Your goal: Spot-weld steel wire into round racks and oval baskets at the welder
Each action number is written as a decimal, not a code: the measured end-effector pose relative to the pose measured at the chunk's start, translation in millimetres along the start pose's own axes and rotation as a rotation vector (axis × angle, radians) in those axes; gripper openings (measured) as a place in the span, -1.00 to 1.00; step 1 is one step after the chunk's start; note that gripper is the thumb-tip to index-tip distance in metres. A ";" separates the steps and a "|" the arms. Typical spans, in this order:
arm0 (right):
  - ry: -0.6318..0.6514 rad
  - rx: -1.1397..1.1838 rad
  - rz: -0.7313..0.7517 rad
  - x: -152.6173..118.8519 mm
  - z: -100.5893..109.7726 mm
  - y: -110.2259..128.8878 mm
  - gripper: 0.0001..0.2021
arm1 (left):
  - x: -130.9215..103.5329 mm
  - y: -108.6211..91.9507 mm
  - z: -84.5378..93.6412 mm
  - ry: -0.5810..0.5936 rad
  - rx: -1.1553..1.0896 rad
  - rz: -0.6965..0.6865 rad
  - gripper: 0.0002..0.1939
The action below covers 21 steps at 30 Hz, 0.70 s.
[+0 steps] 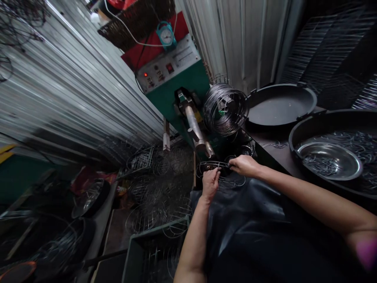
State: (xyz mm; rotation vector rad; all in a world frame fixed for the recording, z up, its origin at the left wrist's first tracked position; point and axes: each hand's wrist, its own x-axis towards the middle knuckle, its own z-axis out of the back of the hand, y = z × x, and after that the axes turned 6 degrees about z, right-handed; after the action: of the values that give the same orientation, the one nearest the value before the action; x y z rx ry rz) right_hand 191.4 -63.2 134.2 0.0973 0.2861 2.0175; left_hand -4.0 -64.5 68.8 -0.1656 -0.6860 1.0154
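Observation:
Between my hands is a round wire frame (202, 168), held below the metal arm (198, 131) of a green welding machine (165, 96). My left hand (210, 182) is closed on the frame's near side, fingers pinched at the wire. My right hand (244, 165) pinches at the frame's right side; whether a small wire piece is also in its fingers I cannot tell. Another wire ring shape shows just below the hands, over the dark apron (250, 224). The tip of the machine arm is close above the frame.
A coil of wire (225, 110) hangs by the machine. At right, a black pan (282, 106) stands near a larger pan (294, 133) with wire pieces and a steel bowl (353, 169). Wire frames (144, 216) pile at left above a green crate (129, 251).

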 end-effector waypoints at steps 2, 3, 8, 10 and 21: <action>-0.009 -0.002 -0.022 4.8 -3.8 8.4 -0.73 | -4.7 2.8 2.8 -0.023 0.030 0.009 -0.73; -0.016 -0.001 -0.032 6.9 -5.8 12.1 -0.73 | -6.8 4.2 4.6 -0.029 0.044 0.012 -0.73; -0.025 0.101 0.045 12.1 -13.3 22.6 -0.76 | -16.6 14.2 15.7 -0.007 0.019 0.051 -0.73; 0.020 0.139 0.131 12.6 -13.2 22.9 -0.78 | -20.3 19.0 18.5 0.030 -0.066 0.036 -0.74; 0.003 0.069 0.068 10.2 -26.1 24.1 -0.82 | -22.5 16.3 13.4 0.115 -0.139 0.089 -0.72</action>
State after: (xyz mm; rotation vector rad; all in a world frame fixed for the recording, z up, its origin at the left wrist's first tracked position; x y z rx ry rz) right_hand 160.8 -68.4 114.3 0.1489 0.3582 2.0758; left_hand -31.5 -76.8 62.1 -0.3755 -0.6486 1.0351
